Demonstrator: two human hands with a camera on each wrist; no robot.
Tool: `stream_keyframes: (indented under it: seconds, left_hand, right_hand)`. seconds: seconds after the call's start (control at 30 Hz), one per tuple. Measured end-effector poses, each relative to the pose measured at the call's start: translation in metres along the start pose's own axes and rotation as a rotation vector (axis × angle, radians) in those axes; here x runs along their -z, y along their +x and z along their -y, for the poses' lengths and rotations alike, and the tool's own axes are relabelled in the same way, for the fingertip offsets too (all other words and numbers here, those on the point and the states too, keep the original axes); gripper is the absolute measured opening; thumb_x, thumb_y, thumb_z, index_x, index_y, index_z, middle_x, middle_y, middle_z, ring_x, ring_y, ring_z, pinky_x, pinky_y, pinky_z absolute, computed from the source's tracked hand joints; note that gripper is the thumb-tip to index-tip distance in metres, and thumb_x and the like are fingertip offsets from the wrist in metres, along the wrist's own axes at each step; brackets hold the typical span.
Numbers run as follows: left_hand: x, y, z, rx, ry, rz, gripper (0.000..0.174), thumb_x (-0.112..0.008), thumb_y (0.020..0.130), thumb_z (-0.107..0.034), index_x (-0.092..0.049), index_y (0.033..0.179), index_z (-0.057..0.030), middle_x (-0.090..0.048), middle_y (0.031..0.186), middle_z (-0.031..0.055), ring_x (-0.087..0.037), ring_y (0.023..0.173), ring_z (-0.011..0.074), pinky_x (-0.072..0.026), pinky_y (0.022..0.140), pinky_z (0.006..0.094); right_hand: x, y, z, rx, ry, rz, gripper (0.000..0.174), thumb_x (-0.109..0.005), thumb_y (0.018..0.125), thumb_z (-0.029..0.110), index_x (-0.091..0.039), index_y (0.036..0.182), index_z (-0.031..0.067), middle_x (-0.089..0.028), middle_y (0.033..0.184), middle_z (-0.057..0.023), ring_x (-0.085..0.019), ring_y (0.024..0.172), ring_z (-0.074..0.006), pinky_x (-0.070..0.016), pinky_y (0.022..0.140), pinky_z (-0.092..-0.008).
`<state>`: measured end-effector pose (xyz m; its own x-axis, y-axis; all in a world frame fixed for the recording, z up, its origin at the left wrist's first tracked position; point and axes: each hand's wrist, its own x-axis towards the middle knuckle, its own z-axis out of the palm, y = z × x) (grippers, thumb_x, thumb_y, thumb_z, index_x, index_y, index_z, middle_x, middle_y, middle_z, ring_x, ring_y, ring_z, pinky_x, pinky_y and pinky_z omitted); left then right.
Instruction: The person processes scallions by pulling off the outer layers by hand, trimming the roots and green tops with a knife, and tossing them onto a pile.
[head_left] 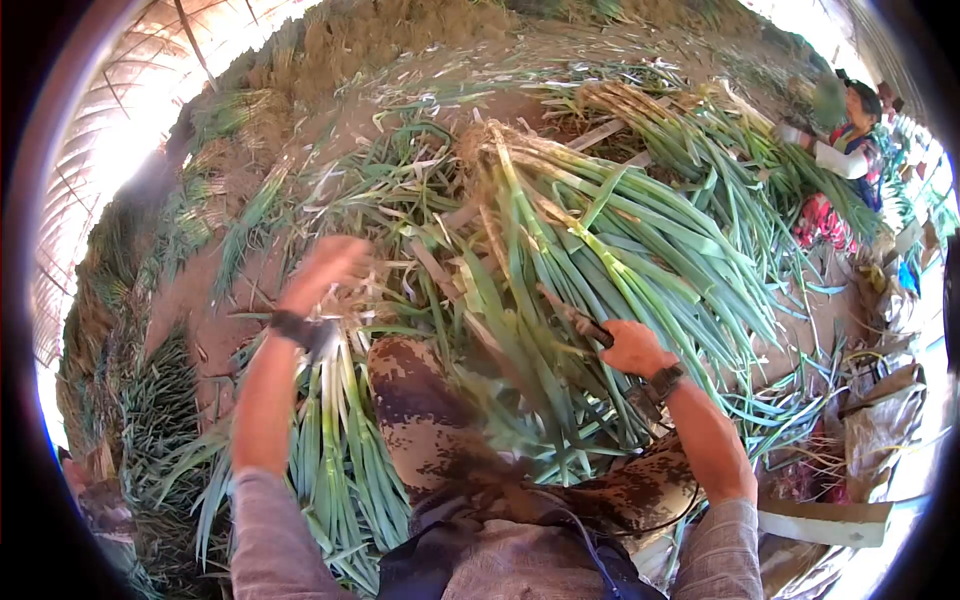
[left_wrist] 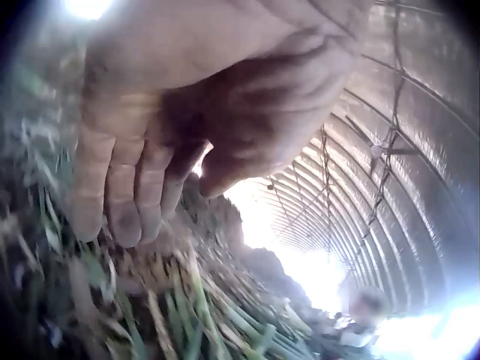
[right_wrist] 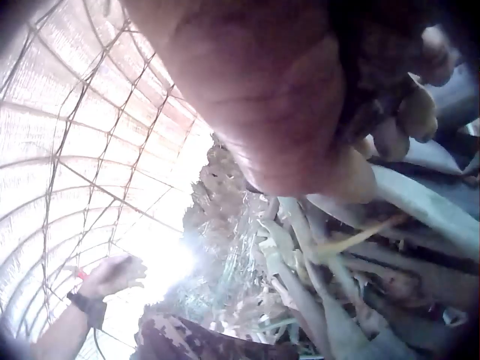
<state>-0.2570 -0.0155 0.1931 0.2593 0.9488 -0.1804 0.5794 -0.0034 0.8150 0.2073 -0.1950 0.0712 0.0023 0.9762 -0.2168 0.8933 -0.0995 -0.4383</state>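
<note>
In the head view a large pile of green onions (head_left: pixel 640 240) lies with roots up and leaves toward the lower right. The right hand (head_left: pixel 638 350) curls round a dark handle (head_left: pixel 600 335) over the pile's leaves. My left hand (head_left: pixel 328 270), blurred, is held above a smaller bunch (head_left: pixel 345 440) left of the knee; its fingers (left_wrist: pixel 124 187) are extended and hold nothing in the left wrist view. In the right wrist view the right hand (right_wrist: pixel 300 97) has curled fingers above leaves (right_wrist: pixel 427 195), and the left hand (right_wrist: pixel 116 276) appears at the lower left.
Another person (head_left: pixel 855 150) sits at the right beside more onions. Camouflage-clad knees (head_left: pixel 415 420) are between the two bunches. Stacked onions (head_left: pixel 160 420) line the left, loose leaves litter the soil, and a cardboard strip (head_left: pixel 825 522) lies at the lower right.
</note>
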Motion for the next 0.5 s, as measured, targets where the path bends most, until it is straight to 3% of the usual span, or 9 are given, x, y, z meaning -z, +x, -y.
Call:
stream_keyframes:
  seconds: [0.07, 0.13, 0.2, 0.27, 0.33, 0.4, 0.47, 0.5]
  left_hand:
    - [-0.078, 0.024, -0.001, -0.027, -0.159, 0.178, 0.058, -0.06, 0.097, -0.046, -0.056, 0.125, 0.0041, -0.066, 0.116, 0.0225, -0.068, 0.102, 0.0291, -0.0581, 0.087, 0.0438]
    - [-0.149, 0.061, 0.024, 0.074, -0.316, 0.275, 0.04, -0.059, 0.099, -0.034, -0.062, 0.118, 0.0012, -0.071, 0.103, 0.0139, -0.07, 0.091, 0.024, -0.0592, 0.076, 0.0375]
    - [-0.204, 0.083, 0.045, 0.082, -0.329, 0.283, 0.034, -0.057, 0.098, -0.027, -0.063, 0.117, 0.0008, -0.07, 0.101, 0.0122, -0.071, 0.087, 0.0228, -0.0592, 0.072, 0.0364]
    - [-0.243, 0.097, 0.064, 0.092, -0.324, 0.207, 0.031, -0.054, 0.095, -0.02, -0.063, 0.117, 0.0012, -0.07, 0.099, 0.0124, -0.071, 0.084, 0.0231, -0.0593, 0.068, 0.0366]
    - [-0.263, 0.108, 0.067, 0.138, -0.336, 0.159, 0.032, -0.053, 0.092, -0.016, -0.062, 0.117, 0.0021, -0.069, 0.099, 0.0147, -0.071, 0.084, 0.0264, -0.0591, 0.064, 0.0385]
    - [-0.277, 0.126, 0.08, 0.059, -0.322, -0.043, 0.034, -0.054, 0.089, -0.013, -0.061, 0.116, 0.0055, -0.068, 0.1, 0.0165, -0.07, 0.082, 0.0302, -0.059, 0.062, 0.0408]
    - [-0.288, 0.145, 0.1, 0.12, -0.396, -0.082, 0.035, -0.053, 0.087, -0.01, -0.061, 0.116, 0.007, -0.068, 0.102, 0.0169, -0.068, 0.08, 0.0307, -0.0572, 0.059, 0.0384]
    - [-0.295, 0.149, 0.1, 0.122, -0.435, -0.14, 0.034, -0.053, 0.087, -0.009, -0.062, 0.115, 0.0069, -0.068, 0.101, 0.0164, -0.068, 0.079, 0.0297, -0.0562, 0.059, 0.039]
  right_hand:
    - [-0.012, 0.002, -0.005, 0.064, -0.024, 0.052, 0.034, -0.067, 0.072, 0.028, -0.069, 0.101, 0.0084, -0.069, 0.092, -0.0206, -0.063, 0.091, -0.0424, -0.0499, 0.083, -0.0505]
    - [-0.012, 0.003, -0.008, 0.117, -0.048, 0.103, 0.036, -0.068, 0.072, 0.029, -0.069, 0.101, 0.0077, -0.069, 0.091, -0.0209, -0.063, 0.091, -0.0426, -0.05, 0.083, -0.0499]
    - [-0.01, 0.0, -0.008, 0.141, 0.033, 0.094, 0.038, -0.069, 0.072, 0.03, -0.069, 0.101, 0.0058, -0.069, 0.092, -0.0216, -0.063, 0.092, -0.0423, -0.05, 0.083, -0.0486]
    - [-0.007, -0.005, -0.019, 0.16, 0.023, 0.155, 0.037, -0.068, 0.073, 0.028, -0.068, 0.103, 0.005, -0.068, 0.091, -0.0216, -0.063, 0.091, -0.0415, -0.05, 0.082, -0.0479]
    - [0.005, -0.018, -0.01, 0.189, 0.166, 0.226, 0.04, -0.066, 0.072, 0.024, -0.07, 0.11, 0.0118, -0.07, 0.095, -0.0189, -0.065, 0.094, -0.041, -0.0518, 0.083, -0.0473]
    - [0.007, -0.018, -0.009, 0.102, 0.26, 0.191, 0.038, -0.066, 0.073, 0.025, -0.07, 0.107, 0.0102, -0.069, 0.092, -0.0197, -0.065, 0.091, -0.0403, -0.0516, 0.081, -0.0467]
    - [0.013, -0.019, -0.006, -0.041, 0.13, 0.15, 0.034, -0.065, 0.073, 0.025, -0.069, 0.102, 0.009, -0.068, 0.088, -0.0208, -0.065, 0.088, -0.0402, -0.0511, 0.079, -0.0464]
    - [0.013, -0.019, -0.008, 0.016, 0.137, 0.186, 0.03, -0.065, 0.073, 0.025, -0.069, 0.098, 0.0089, -0.068, 0.085, -0.0205, -0.065, 0.085, -0.0404, -0.0504, 0.077, -0.0478]
